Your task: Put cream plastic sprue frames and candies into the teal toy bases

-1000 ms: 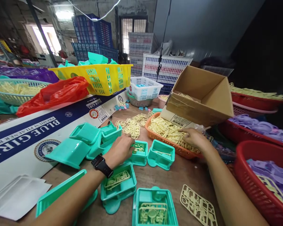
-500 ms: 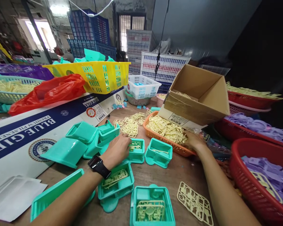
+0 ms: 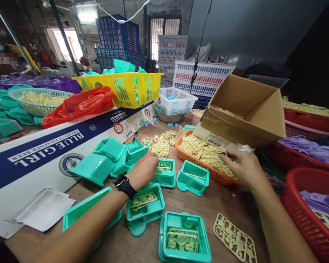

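My left hand [image 3: 143, 171], a dark watch at its wrist, is curled closed at the left rim of a teal plastic box [image 3: 171, 179]; its fingertips are partly hidden. Inside that box lies a pale yellow parts frame [image 3: 164, 167]. Over the right end of an orange basket [image 3: 181, 155] heaped with yellow frames, my right hand [image 3: 242, 166] pinches a thin yellow plastic parts frame [image 3: 222, 150]. Another teal box [image 3: 193, 184] stands between the hands. Nearer me, two more teal boxes [image 3: 160, 243] [image 3: 129, 215] hold yellow frames.
One flat parts frame [image 3: 235, 235] lies at front right. An open cardboard box [image 3: 244, 126] tilts behind the orange basket. Red baskets [image 3: 293, 197] of purple parts line the right. Stacked teal boxes [image 3: 94, 170] and a long beer carton [image 3: 50, 153] are at left.
My right hand has lifted slightly from the heap in the orange basket, with a yellow parts frame at its fingertips. My left hand stays by the teal box. The view has turned left.
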Motion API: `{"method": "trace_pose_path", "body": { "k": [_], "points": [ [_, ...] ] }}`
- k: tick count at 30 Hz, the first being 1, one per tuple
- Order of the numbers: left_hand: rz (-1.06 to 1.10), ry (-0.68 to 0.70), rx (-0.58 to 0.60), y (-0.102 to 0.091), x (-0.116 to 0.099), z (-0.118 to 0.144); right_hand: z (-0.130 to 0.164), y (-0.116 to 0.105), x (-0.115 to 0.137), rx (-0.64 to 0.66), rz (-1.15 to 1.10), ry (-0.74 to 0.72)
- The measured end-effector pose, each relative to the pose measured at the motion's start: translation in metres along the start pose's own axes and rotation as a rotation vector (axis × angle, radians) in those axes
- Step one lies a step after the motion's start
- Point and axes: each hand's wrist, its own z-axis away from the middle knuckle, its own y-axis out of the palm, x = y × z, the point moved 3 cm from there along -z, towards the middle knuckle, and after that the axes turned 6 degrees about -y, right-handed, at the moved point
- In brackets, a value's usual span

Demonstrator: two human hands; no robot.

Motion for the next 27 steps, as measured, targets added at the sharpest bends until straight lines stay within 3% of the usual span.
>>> {"method": "trace_pose_path", "body": {
  "k": [4,8,11,15,20,23,27],
  "points": [
    [0.002,-0.034,0.028,-0.002,-0.001,0.000,0.003,0.026,0.030,0.182,-0.174,-0.259],
    [0.024,-0.011,0.026,-0.002,-0.005,0.001,0.006,0.053,0.049,0.423,0.045,-0.198],
    [0.051,0.010,0.022,-0.002,-0.006,0.002,0.008,0.058,0.056,0.541,0.235,-0.144],
    [0.113,0.015,0.004,-0.004,-0.006,0.005,0.004,0.056,0.053,0.604,0.281,-0.132],
    [0.261,-0.013,-0.085,-0.011,0.004,0.004,-0.011,0.047,0.042,0.538,-0.062,-0.188],
    [0.340,-0.051,-0.139,-0.020,0.017,0.003,-0.021,0.042,0.039,0.517,-0.154,-0.244],
    [0.408,-0.115,-0.236,-0.039,0.037,0.013,-0.026,0.058,0.028,0.572,-0.170,-0.286]
  ]
}}
